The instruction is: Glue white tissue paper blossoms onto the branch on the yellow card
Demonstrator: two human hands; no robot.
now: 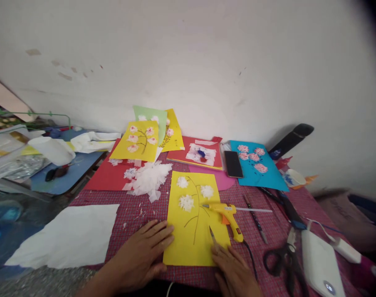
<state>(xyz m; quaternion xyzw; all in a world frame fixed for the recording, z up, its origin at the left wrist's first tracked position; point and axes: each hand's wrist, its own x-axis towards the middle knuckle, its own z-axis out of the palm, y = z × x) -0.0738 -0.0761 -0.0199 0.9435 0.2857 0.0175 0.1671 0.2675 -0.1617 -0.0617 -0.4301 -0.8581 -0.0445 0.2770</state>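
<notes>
My left hand (149, 247) lies flat, fingers spread, on the left edge of a yellow sheet (181, 243). The sheet bears a drawn brown branch (197, 214) and three white paper flowers (186, 203) on its upper half. My right hand (235, 270) is at the sheet's lower right corner, its fingers closed on a slim pointed tool (214, 239) with a dark tip. Whether that tool is a paintbrush or a pen I cannot tell. A yellow glue gun (228, 213) with a glue stick in its back lies across the sheet's right edge.
Left are crumpled white tissue petals (150, 179) and a white paper sheet (73, 235). Right are a patterned pen (256, 220), black scissors (287, 255) and a white power bank (320, 262). Behind lie a phone (233, 163), a blue flower card (256, 173) and yellow flower cards (138, 140).
</notes>
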